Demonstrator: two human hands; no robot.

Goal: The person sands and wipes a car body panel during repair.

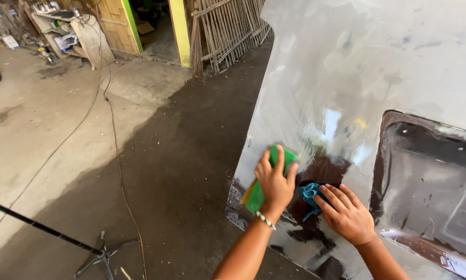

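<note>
A large shiny grey metal panel (378,67) stands in front of me, with a dark recessed window opening (430,181) at the right. My left hand (274,181), a bead bracelet on its wrist, presses a green and yellow sponge pad (259,189) flat against the panel near its left edge. My right hand (347,212) holds a crumpled blue cloth (310,194) against a dark brown wet patch (321,173) on the panel, just right of the sponge. The two hands are close together.
A wet dark concrete floor (176,171) lies to the left. Cables (116,150) run across it. A black stand (103,254) sits at the lower left. Bamboo fencing (228,31), a doorway (155,26) and cluttered shelves (56,26) are at the back.
</note>
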